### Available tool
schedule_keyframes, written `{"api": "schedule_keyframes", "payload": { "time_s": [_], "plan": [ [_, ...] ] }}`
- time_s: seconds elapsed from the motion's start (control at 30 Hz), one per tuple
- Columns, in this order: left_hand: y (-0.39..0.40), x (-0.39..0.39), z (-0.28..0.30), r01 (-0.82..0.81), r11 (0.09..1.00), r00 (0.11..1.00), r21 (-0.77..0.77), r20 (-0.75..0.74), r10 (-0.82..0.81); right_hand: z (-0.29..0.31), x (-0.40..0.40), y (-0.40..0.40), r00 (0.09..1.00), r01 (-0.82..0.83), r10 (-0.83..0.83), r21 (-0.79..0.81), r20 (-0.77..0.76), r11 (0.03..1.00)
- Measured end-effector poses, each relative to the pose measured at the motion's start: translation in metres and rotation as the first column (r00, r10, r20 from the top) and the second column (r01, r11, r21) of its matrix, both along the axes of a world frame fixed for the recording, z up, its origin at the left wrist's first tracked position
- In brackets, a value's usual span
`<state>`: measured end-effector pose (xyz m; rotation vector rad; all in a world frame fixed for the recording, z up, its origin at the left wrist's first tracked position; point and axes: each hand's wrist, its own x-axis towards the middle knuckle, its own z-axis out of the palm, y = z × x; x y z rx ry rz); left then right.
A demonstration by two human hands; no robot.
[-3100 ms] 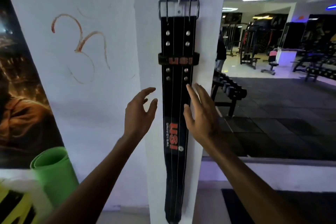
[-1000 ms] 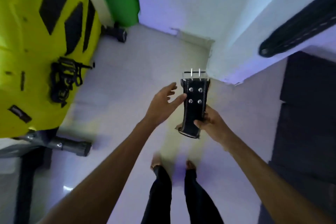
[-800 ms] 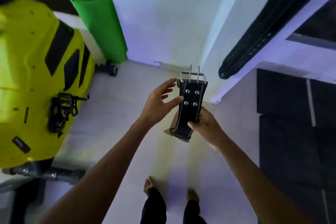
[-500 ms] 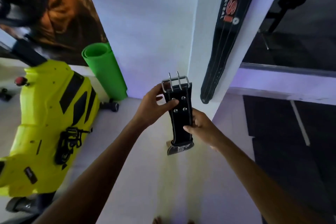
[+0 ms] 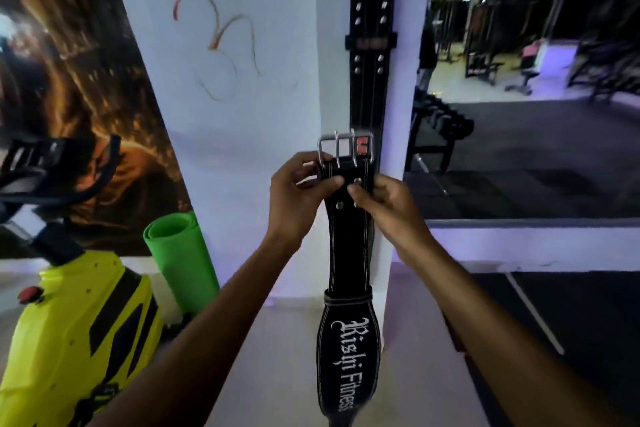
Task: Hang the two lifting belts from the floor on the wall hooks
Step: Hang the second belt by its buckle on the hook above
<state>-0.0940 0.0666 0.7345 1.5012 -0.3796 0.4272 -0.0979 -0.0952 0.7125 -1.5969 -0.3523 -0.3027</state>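
White lettering reading "Rishi Fitness" ran down the second belt (image 5: pixel 349 253), which the left hand (image 5: pixel 294 198) and right hand (image 5: pixel 384 201) pinched just below its steel buckle (image 5: pixel 345 149). It hung before the white pillar (image 5: pixel 332 45), overlapping the hung belt (image 5: pixel 371 55). A green mat (image 5: pixel 180 263) and yellow machine (image 5: pixel 76 329) crowded the left; open floor lay right.

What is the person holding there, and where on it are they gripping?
A black lifting belt, held upright by both hands just below its metal buckle: left hand on its left edge, right hand on its right edge.
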Motion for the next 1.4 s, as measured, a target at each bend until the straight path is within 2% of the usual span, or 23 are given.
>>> {"api": "schedule_keyframes", "payload": {
  "time_s": [0.1,0.23,0.37,0.43,0.57,0.77,0.87,0.9,1.0,1.07,1.17,1.3,1.4],
  "plan": [
    [-0.013,-0.003,0.053,-0.007,0.996,0.995,-0.091,0.096,0.016,0.019,-0.007,-0.005,0.999,0.025,-0.026,0.03,0.039,0.999],
    [-0.019,-0.004,0.118,-0.008,0.982,0.987,-0.189,0.158,0.039,0.006,-0.019,-0.012,0.994,0.056,-0.044,-0.119,0.096,0.991],
    [-0.028,-0.007,0.16,-0.01,0.978,0.977,-0.207,0.206,0.053,0.001,-0.024,-0.021,0.967,0.171,-0.159,-0.044,0.2,0.984],
    [-0.036,-0.01,0.176,-0.032,0.977,0.973,-0.213,0.217,0.079,0.006,-0.03,-0.025,0.975,0.13,-0.135,0.039,0.176,0.991],
    [-0.047,-0.014,0.204,-0.028,0.972,0.967,-0.235,0.238,0.085,-0.022,-0.03,-0.038,0.99,0.115,-0.114,-0.012,0.078,0.993],
    [-0.055,-0.016,0.219,-0.034,0.972,0.967,-0.233,0.239,0.091,-0.07,-0.032,-0.059,0.989,0.076,-0.106,-0.25,-0.107,0.965],
    [-0.057,-0.016,0.221,-0.037,0.974,0.97,-0.224,0.226,0.089,-0.051,-0.021,-0.068,0.987,0.031,-0.086,-0.355,-0.138,0.934],
    [-0.058,-0.016,0.222,-0.04,0.974,0.97,-0.221,0.226,0.091,-0.034,-0.017,-0.069,0.99,0.038,-0.081,-0.342,-0.115,0.939],
    [-0.059,-0.015,0.228,-0.044,0.972,0.967,-0.229,0.235,0.099,0.029,-0.006,-0.067,0.999,0.042,-0.04,-0.107,0.02,0.993],
    [-0.059,-0.016,0.232,-0.041,0.972,0.965,-0.231,0.245,0.099,0.057,-0.005,-0.062,0.994,0.039,-0.037,-0.015,0.106,0.999],
    [-0.058,-0.016,0.236,-0.044,0.974,0.961,-0.221,0.257,0.102,0.031,0.001,-0.056,0.996,0.028,-0.026,-0.026,0.09,0.999],
    [-0.051,-0.01,0.236,-0.06,0.973,0.962,-0.221,0.247,0.115,-0.05,-0.017,-0.054,0.993,0.058,-0.076,-0.183,-0.093,0.981],
    [-0.049,-0.008,0.232,-0.066,0.974,0.969,-0.217,0.22,0.114,-0.071,-0.028,-0.06,0.985,-0.018,-0.028,-0.258,-0.173,0.966]
  ]
}}
